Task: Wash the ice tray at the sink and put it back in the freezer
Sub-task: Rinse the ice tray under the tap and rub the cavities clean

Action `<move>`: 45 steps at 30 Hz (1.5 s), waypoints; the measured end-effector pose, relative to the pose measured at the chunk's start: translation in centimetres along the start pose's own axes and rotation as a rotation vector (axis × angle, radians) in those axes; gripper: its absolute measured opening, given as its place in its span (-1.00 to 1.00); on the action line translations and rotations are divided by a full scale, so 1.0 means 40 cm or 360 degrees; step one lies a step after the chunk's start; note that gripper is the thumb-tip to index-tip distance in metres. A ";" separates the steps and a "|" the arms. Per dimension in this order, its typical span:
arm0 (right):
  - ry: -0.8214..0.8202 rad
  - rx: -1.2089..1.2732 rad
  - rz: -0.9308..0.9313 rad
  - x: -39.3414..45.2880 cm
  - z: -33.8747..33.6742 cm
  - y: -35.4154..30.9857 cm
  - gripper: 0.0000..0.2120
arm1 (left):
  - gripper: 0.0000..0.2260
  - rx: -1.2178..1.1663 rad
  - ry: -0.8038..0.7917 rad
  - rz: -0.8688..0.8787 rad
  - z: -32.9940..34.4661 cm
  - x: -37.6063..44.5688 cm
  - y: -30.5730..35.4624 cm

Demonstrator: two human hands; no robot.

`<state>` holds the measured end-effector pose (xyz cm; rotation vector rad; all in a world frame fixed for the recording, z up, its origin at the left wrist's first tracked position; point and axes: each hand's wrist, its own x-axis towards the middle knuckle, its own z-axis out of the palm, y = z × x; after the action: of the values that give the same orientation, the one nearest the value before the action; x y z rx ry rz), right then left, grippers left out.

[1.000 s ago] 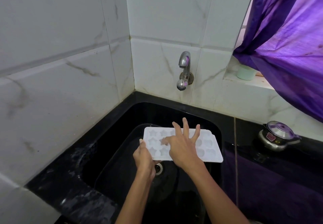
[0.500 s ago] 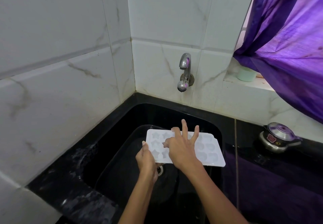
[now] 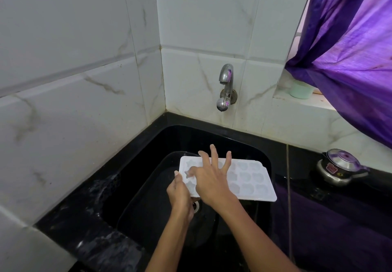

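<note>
A white ice tray (image 3: 247, 181) with star and shell moulds is held flat over the black sink (image 3: 237, 138). My left hand (image 3: 180, 193) grips the tray's near left edge, thumb on the rim. My right hand (image 3: 210, 178) lies on top of the tray's left half with fingers spread, and its thumb rubs a star mould. The steel tap (image 3: 226, 87) on the back wall shows no running water.
White marble-look tiles close in the left and back. A purple curtain (image 3: 350, 59) hangs at the upper right over a ledge with a pale green cup (image 3: 301, 90). A small steel pressure cooker (image 3: 339, 166) stands on the black counter to the right of the sink.
My right hand's fingers have shifted a little over the tray's left moulds; the tray stays in about the same place over the sink.
</note>
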<state>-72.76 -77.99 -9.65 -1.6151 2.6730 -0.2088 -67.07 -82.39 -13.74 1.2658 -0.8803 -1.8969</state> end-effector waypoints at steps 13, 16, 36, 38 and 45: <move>-0.0061 -0.0101 -0.0026 0.016 0.034 -0.011 -0.73 | -0.67 0.0014 0.0006 -0.0014 -0.005 0.003 -0.005; -0.0071 -0.0058 -0.0026 0.008 0.036 -0.008 -0.68 | -0.66 0.0031 -0.0007 -0.0026 -0.009 0.005 -0.008; 0.0118 0.0046 0.0702 -0.095 -0.041 0.216 -0.68 | -0.69 -0.0159 0.0079 0.0033 -0.071 0.057 0.059; 0.0096 0.0041 0.0663 -0.092 -0.030 0.207 -0.62 | -0.69 -0.0181 0.0080 0.0020 -0.072 0.055 0.056; 0.0073 0.0029 0.0649 -0.101 -0.015 0.205 -0.65 | -0.72 -0.0192 0.0105 0.0031 -0.074 0.058 0.053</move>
<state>-78.14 -70.62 -10.28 -1.0359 2.9450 -0.2618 -64.58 -85.92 -13.97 1.2352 -0.7308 -1.8532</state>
